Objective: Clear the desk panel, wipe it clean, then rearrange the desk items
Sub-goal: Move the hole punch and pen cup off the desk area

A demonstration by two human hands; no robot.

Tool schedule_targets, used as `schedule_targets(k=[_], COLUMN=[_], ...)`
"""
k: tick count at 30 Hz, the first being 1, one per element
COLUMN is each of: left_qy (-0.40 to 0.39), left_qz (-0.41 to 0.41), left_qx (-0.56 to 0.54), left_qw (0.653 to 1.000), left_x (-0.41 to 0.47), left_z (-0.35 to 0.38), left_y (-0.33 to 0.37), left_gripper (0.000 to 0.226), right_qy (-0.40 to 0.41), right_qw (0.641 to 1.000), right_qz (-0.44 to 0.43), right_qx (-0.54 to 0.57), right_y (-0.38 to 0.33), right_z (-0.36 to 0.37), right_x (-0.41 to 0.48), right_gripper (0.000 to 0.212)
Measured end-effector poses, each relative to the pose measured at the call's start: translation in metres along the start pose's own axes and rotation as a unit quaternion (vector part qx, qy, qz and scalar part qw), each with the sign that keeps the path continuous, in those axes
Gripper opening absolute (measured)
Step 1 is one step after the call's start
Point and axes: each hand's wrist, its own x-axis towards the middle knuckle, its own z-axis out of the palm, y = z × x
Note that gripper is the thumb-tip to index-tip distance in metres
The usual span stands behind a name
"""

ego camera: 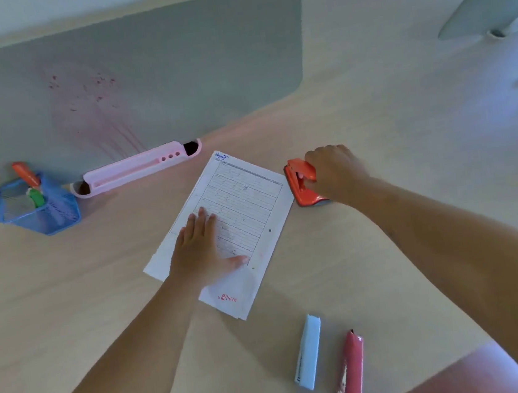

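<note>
pink stapler [352, 371] near edge | left hand [202, 251] flat on paper [245, 198]

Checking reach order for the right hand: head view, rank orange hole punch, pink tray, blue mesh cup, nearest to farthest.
1. Orange hole punch: under the right hand, touching it.
2. Pink tray: to the hand's left, beyond the paper, along the panel's edge.
3. Blue mesh cup: far left.

Place: an office desk.
Worktop [371, 119]: pale wood-look, backed by a grey divider panel [171, 61].
Stationery: blue mesh pen holder [39, 210], pink organiser tray [138, 169], orange hole punch [303, 181], two staplers [309, 352].
Paperwork: a lined printed form [245, 204].
</note>
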Motion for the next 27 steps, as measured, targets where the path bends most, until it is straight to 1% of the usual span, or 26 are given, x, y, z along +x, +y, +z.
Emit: schedule_targets(k=[4,8,9,10,12,13,15,16,17,18,19,21,24,27], left_qy=[-0.076,-0.135,-0.139,-0.124,-0.056,-0.018,0.032,0.037,0.029,0.013,-0.003,-0.026,-0.058,-0.064], left_qz=[0.094,0.191,0.223,0.245,0.277,0.271,0.205,0.167,0.140,0.135,0.146,0.200,0.287,0.348], left_qx=[0.039,0.051,0.063,0.077,0.119,0.138,0.152,0.148,0.145,0.150,0.158,0.156,0.150,0.160], left_qw=[0.992,0.971,0.963,0.958,0.952,0.952,0.966,0.974,0.979,0.979,0.977,0.967,0.944,0.922], left_x=[0.025,0.035,0.035,0.034,0.031,0.028,0.018,0.014,0.011,0.011,0.011,0.014,0.019,0.020], left_z=[-0.010,-0.002,0.004,0.006,0.014,0.020,0.032,0.038,0.043,0.047,0.050,0.052,0.054,0.061], left_y=[0.042,0.090,0.106,0.111,0.124,0.129,0.131,0.134,0.135,0.136,0.139,0.146,0.157,0.163], left_gripper=[0.119,0.111,0.109,0.106,0.096,0.093,0.093,0.096,0.099,0.102,0.103,0.104,0.112,0.110], right_qy=[-0.007,-0.014,-0.019,-0.021,-0.019,-0.017,-0.021,-0.022,-0.023,-0.024,-0.024,-0.018,-0.012,-0.021], right_qw=[1.000,1.000,0.999,0.999,1.000,1.000,0.999,0.999,0.999,0.999,0.999,0.999,0.999,0.999], right_qz=[0.021,0.023,0.027,0.021,0.022,0.026,0.028,0.027,0.024,0.026,0.029,0.033,0.031,0.024], right_qx=[-0.003,-0.007,-0.009,-0.012,-0.012,-0.005,-0.001,-0.001,-0.003,-0.004,-0.004,-0.005,-0.016,-0.027], right_y=[0.026,0.040,0.046,0.045,0.046,0.048,0.049,0.050,0.049,0.049,0.048,0.050,0.052,0.056], right_z=[0.002,0.003,0.004,0.006,0.009,0.011,0.017,0.020,0.024,0.028,0.030,0.035,0.039,0.044], right_x=[-0.051,-0.095,-0.110,-0.115,-0.132,-0.140,-0.151,-0.158,-0.161,-0.165,-0.169,-0.177,-0.189,-0.200], right_gripper=[0.021,0.019,0.019,0.019,0.022,0.025,0.028,0.028,0.026,0.023,0.020,0.014,0.012,0.010])
